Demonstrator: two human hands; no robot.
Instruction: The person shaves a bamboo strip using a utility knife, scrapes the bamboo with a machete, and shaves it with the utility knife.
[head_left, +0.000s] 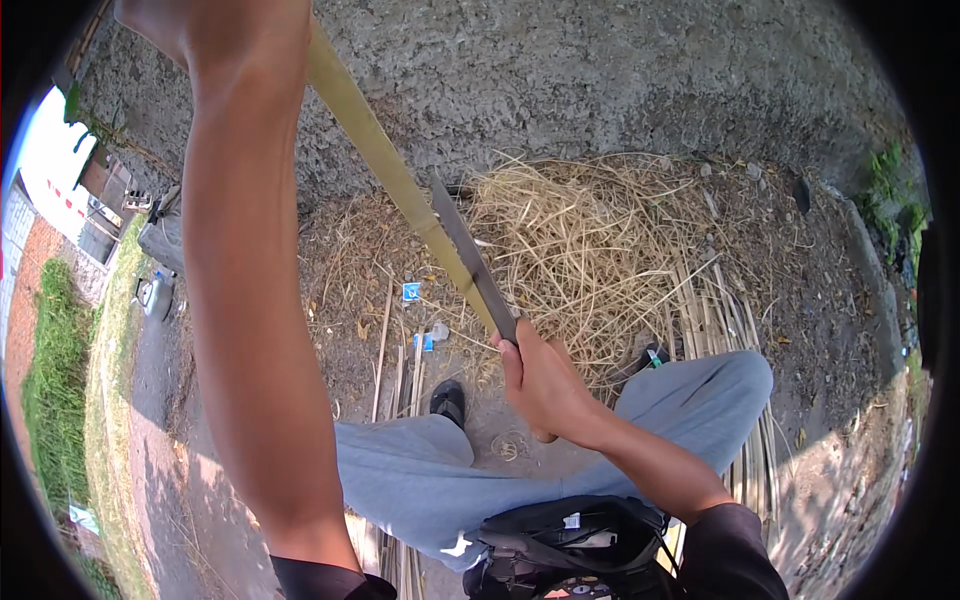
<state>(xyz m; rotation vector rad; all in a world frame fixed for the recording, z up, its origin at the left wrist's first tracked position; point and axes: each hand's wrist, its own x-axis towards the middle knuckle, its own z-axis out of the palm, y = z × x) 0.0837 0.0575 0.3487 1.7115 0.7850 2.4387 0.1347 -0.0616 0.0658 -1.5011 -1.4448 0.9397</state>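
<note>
The right hand (550,390) is gripping the knife (462,240) in its fingers (513,367), blade lying along the strip (370,135) slanting before the wall (600,80), while the left hand (225,25) is showing only partly, grip impossible to tell, and a twisting strip could be steering the blade off line.

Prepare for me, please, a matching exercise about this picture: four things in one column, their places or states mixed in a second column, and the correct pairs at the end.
Things
1. knife
2. long strip
3. pale shavings
4. bag

Places or states
A. in a loose heap near the rough grey wall
B. gripped by the right hand
C. black, at the lower edge of the picture
D. yellowish, slanting up toward the left hand

Pairs
1-B, 2-D, 3-A, 4-C
</note>
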